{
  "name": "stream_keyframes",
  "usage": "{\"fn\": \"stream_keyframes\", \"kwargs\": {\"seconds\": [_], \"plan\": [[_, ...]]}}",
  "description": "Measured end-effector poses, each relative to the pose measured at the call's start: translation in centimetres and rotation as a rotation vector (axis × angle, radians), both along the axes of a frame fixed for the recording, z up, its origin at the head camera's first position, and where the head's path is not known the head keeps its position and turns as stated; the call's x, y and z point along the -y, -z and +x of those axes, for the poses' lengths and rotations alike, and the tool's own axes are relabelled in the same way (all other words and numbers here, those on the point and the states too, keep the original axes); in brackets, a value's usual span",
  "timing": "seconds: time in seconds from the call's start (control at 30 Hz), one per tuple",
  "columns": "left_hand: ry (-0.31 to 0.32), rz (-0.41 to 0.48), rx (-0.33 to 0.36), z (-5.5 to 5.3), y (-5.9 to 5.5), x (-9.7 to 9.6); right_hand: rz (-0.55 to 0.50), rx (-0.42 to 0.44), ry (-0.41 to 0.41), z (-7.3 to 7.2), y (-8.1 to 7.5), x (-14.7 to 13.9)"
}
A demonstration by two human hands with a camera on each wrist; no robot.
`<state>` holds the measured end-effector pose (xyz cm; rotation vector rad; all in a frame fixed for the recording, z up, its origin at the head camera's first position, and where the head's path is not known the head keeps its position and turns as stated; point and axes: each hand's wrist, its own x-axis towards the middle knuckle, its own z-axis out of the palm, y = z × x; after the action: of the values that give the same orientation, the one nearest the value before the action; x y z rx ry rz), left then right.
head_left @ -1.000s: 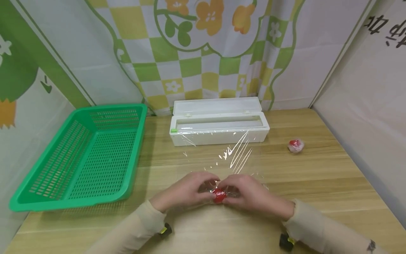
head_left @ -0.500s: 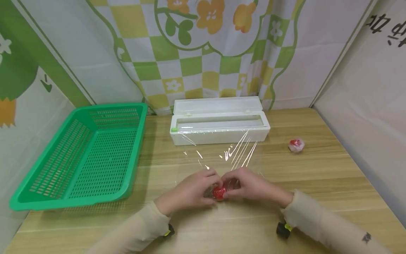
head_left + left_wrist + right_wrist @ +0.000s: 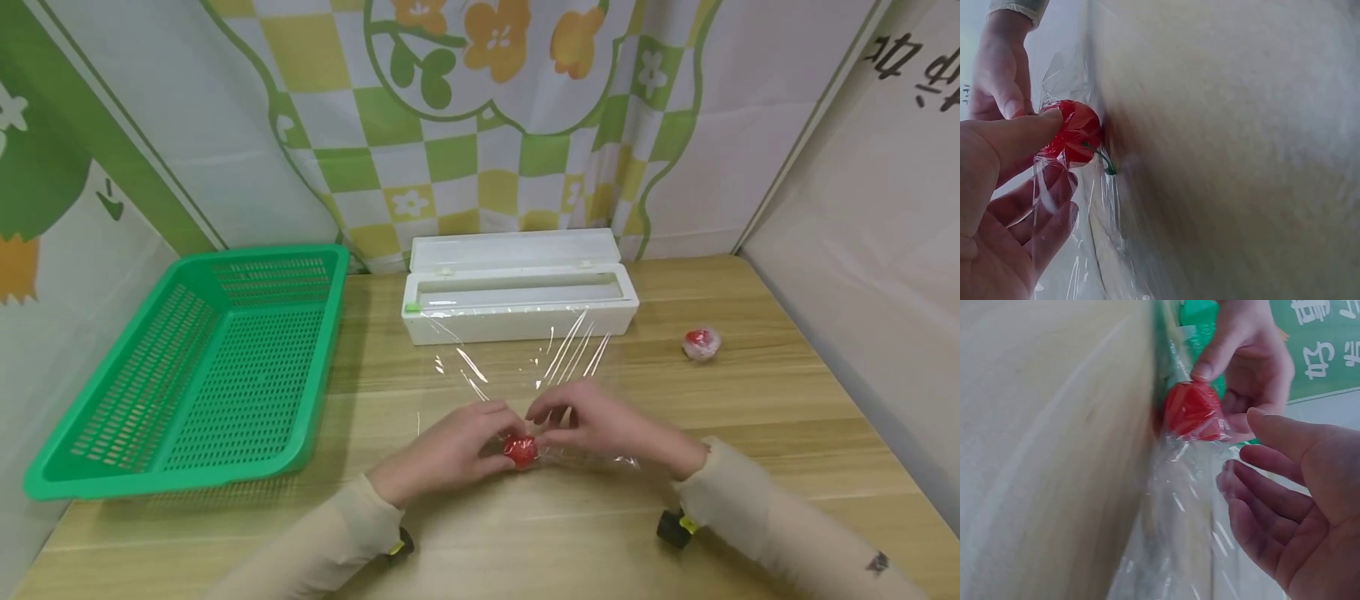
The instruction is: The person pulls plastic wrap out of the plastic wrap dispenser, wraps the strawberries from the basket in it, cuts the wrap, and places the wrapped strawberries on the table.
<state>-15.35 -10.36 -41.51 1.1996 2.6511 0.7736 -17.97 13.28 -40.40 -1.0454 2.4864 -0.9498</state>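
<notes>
A small red fruit with a thin green stem (image 3: 1075,134) lies under clear cling film (image 3: 1166,481), close over the table. My left hand (image 3: 453,450) pinches the film-covered fruit (image 3: 521,451) from the left, thumb on its near side and fingers beyond it. To the right, my right hand (image 3: 611,421) hovers with loosely bent, spread fingers; the right wrist view shows a gap between them and the fruit. The film runs from the hands back to a white cling film box (image 3: 521,325) with its lid up.
A green perforated basket (image 3: 315,400) stands at the left of the wooden table. At the right lies another red piece wrapped in film (image 3: 701,343). A checkered curtain (image 3: 480,158) hangs behind the box.
My left hand stays at the fruit and pinches it. My right hand has lifted away from the fruit, a little up and to the right. The film's creases have shifted.
</notes>
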Motion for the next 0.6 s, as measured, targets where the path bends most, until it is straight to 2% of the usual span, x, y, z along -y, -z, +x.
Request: {"fn": "stream_keyframes", "kwargs": {"seconds": [0.13, 0.3, 0.43, 0.6], "plan": [[-0.004, 0.016, 0.01, -0.2, 0.1, 0.1, 0.006, -0.112, -0.031, 0.1, -0.6, -0.2], [-0.02, 0.021, 0.028, -0.6, 0.2, 0.2, 0.047, -0.214, -0.091, 0.5, -0.4, 0.0], [-0.038, 0.022, 0.07, -0.9, 0.3, 0.3, 0.033, -0.263, -0.091, 0.8, -0.1, 0.3], [-0.061, 0.024, 0.116, -1.1, 0.2, 0.3, 0.019, -0.266, -0.062, 0.8, 0.4, 0.6]]}}
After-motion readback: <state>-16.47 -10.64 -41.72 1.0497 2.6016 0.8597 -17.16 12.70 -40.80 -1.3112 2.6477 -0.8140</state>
